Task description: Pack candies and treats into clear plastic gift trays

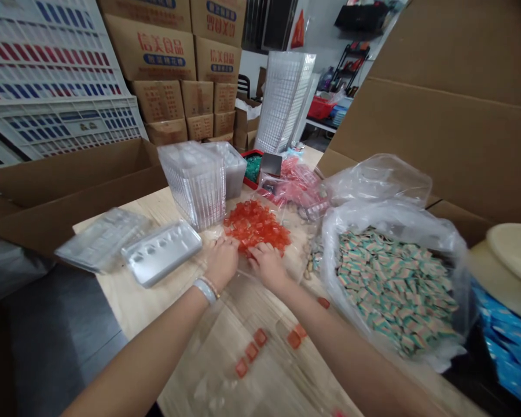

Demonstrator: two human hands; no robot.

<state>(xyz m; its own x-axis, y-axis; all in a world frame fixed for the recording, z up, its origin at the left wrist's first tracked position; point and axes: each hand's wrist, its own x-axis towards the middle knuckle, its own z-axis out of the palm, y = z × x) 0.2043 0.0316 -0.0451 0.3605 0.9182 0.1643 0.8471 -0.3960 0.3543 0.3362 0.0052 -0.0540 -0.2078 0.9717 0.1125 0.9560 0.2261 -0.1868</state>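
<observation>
A heap of small glossy orange-red pieces [258, 226] lies on the wooden table, perhaps small plastic caps or wrapped sweets. At its near left edge is my left hand [223, 258], fingers curled downward and closed, with bands on the wrist. My right hand [267, 263] is close beside it at the heap's front, its fingers bent in and touching the pieces. Both sets of fingertips are partly hidden, so what they pinch does not show. Nearer me, several loose orange-red squares [252, 351] lie on a clear sheet over the table.
Left of my hands are a clear moulded tray [162, 252], flat plastic trays [99, 237] and an upright stack of clear trays [193, 185]. To the right, a plastic-lined container [330, 255] holds many striped packets [395, 289]. Cardboard boxes [167, 55] stand behind.
</observation>
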